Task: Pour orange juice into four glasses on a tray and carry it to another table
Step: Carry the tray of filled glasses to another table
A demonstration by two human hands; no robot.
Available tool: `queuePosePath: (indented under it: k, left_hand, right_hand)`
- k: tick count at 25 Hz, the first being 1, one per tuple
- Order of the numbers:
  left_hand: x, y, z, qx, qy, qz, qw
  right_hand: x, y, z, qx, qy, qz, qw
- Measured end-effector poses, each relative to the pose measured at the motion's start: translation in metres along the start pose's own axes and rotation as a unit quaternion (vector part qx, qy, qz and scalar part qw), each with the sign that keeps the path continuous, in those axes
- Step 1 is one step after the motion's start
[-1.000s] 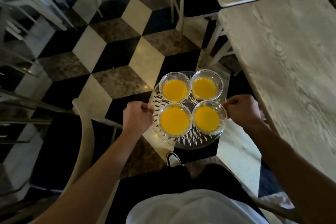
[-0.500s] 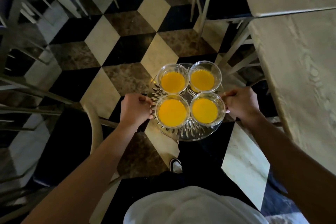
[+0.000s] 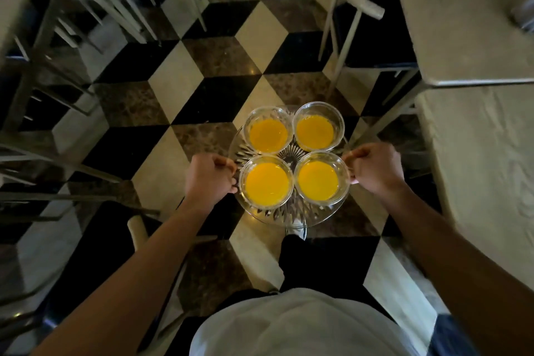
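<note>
A round cut-glass tray [image 3: 291, 215] is held level in the air above the checkered floor. On it stand several clear glasses of orange juice in a square: far left [image 3: 268, 131], far right [image 3: 316, 127], near left [image 3: 267, 182], near right [image 3: 319, 179]. My left hand [image 3: 209, 176] is closed on the tray's left rim. My right hand [image 3: 375, 167] is closed on its right rim. All the glasses stand upright.
Two pale wooden tables [image 3: 476, 170] run along the right side, with a chair [image 3: 358, 6] tucked beside the far one. Metal chairs [image 3: 86, 9] crowd the left. A chair back [image 3: 138, 228] is close at my lower left. The checkered floor [image 3: 213, 72] lies ahead.
I have walked forward along the aisle with the tray. The tables on the right have slid nearer and past me. Both hands keep the same hold on the rim.
</note>
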State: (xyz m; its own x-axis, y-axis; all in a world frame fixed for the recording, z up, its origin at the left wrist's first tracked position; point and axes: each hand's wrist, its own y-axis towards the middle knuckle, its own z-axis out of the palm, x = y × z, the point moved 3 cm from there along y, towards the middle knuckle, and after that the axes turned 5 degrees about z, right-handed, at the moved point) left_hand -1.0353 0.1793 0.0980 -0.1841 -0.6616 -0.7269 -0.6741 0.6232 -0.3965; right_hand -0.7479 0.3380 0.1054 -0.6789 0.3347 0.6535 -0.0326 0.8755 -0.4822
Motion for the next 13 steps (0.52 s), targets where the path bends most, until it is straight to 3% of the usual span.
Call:
queuePosePath:
  k: [6,13]
  left_hand:
    - [-0.042,0.064,0.006,-0.019,0.024,-0.012,0.999]
    - [-0.060,0.135,0.021,-0.019,-0.024,-0.062,0.998]
  right_hand:
    - [0.052,0.066,-0.004,0.022,-0.015,-0.031,0.999]
    - [0.093,0.130,-0.003,0.028,-0.028,-0.040,0.998]
